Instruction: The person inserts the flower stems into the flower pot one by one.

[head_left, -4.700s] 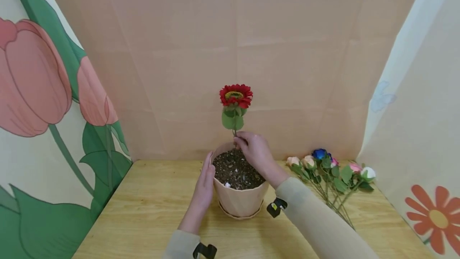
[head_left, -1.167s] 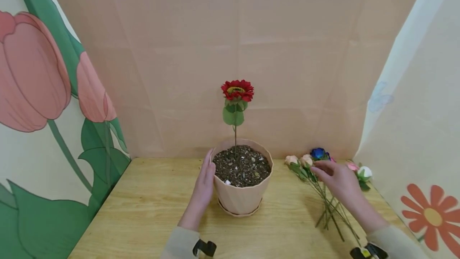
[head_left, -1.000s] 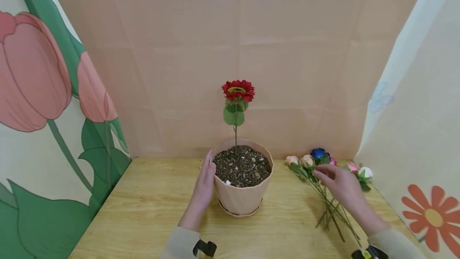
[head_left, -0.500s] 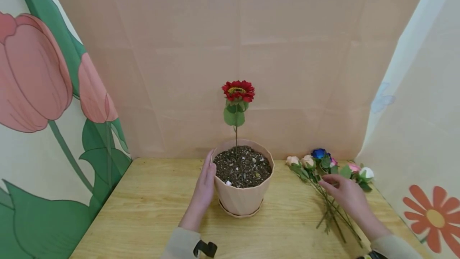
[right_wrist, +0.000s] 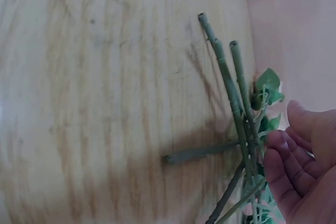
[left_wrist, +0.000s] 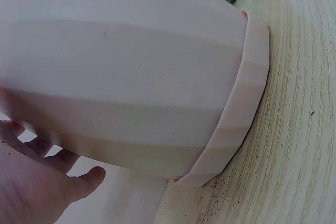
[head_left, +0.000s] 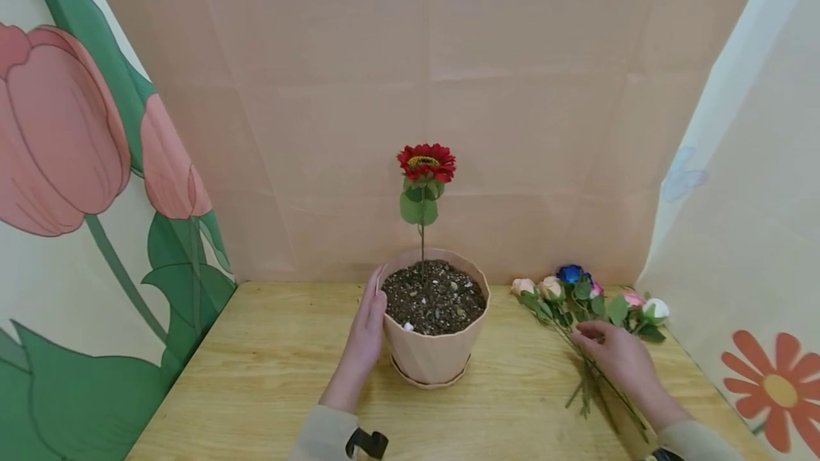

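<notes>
My left hand (head_left: 365,333) rests against the left side of the pale pink flower pot (head_left: 435,354), its fingers fairly straight along the wall. The left wrist view shows its fingertips (left_wrist: 39,145) at the pot's side, the thumb apart from it. A red artificial flower (head_left: 427,162) stands upright in the pot's dark soil (head_left: 435,297). On the right, my right hand (head_left: 618,361) is low over a bunch of artificial roses, fingertips right at their green stems (right_wrist: 236,103). Its fingers are loosely bent, with a gap between thumb and fingers.
The roses lie on the wooden table (head_left: 256,375), among them a blue rose (head_left: 572,274), a white rose (head_left: 655,309) and pale peach ones. A saucer (head_left: 430,383) sits under the pot. A pinkish backdrop (head_left: 320,126) closes off the table's far edge.
My right hand has left the red flower's stem and moved right to the roses. Over the last second it has come lower along their stems. The left hand stays at the pot.
</notes>
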Tool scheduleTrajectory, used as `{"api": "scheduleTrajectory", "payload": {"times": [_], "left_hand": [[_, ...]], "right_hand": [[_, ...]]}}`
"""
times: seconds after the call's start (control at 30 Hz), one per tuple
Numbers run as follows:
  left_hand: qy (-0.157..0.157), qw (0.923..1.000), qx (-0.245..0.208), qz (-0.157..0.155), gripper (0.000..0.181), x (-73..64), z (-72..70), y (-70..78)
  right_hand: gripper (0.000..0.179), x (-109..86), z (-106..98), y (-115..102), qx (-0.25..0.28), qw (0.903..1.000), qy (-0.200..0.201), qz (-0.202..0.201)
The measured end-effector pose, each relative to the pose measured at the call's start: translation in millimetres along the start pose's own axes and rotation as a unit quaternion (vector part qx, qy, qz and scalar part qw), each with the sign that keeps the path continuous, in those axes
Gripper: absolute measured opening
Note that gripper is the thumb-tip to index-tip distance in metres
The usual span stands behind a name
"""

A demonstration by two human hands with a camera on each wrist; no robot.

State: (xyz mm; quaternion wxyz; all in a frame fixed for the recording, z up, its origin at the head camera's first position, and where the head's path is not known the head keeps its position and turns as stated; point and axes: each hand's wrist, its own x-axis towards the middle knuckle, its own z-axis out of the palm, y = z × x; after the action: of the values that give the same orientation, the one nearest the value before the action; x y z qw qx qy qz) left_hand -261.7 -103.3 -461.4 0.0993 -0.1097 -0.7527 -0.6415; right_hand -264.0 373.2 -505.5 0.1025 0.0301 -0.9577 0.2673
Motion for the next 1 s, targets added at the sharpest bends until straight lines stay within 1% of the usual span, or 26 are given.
{"api": "scheduleTrajectory", "payload": {"times": [0.03, 0.07, 0.33, 0.57, 0.73, 0.83, 1.0], "left_hand": [[0.0, 1.0, 0.001, 0.004, 0.054, -0.1, 0.0, 0.1], [0.001, 1.0, 0.002, 0.001, 0.054, -0.1, 0.1, 0.5], [0.003, 0.9999, 0.008, 0.005, 0.054, -0.2, 0.2, 1.3], [0.002, 0.9999, 0.005, 0.01, 0.055, 0.5, 0.9, -1.0], [0.0, 0.9999, 0.004, 0.01, 0.055, 0.5, 0.4, -1.7], [0.001, 1.0, 0.004, 0.007, 0.055, 0.2, 0.1, -1.4], [0.003, 0.9999, 0.007, 0.014, 0.055, -0.9, -0.2, 0.3]], "right_hand": [[0.048, 0.0, 1, 1, -0.001, 1.0, 0.0, -0.002], [0.048, 0.0, 1, 2, -0.001, 1.0, 0.0, -0.004], [0.041, 1.1, 6, 5, -0.012, 0.9999, 0.002, -0.011], [0.034, 2.4, 13, 8, -0.021, 0.9994, 0.015, -0.024], [0.034, 4.0, 16, 10, -0.024, 0.9991, 0.018, -0.029], [0.037, 5.6, 16, 11, -0.024, 0.9994, 0.009, -0.022], [0.041, 8.2, 15, 10, -0.03, 0.9995, -0.01, -0.009]]}}
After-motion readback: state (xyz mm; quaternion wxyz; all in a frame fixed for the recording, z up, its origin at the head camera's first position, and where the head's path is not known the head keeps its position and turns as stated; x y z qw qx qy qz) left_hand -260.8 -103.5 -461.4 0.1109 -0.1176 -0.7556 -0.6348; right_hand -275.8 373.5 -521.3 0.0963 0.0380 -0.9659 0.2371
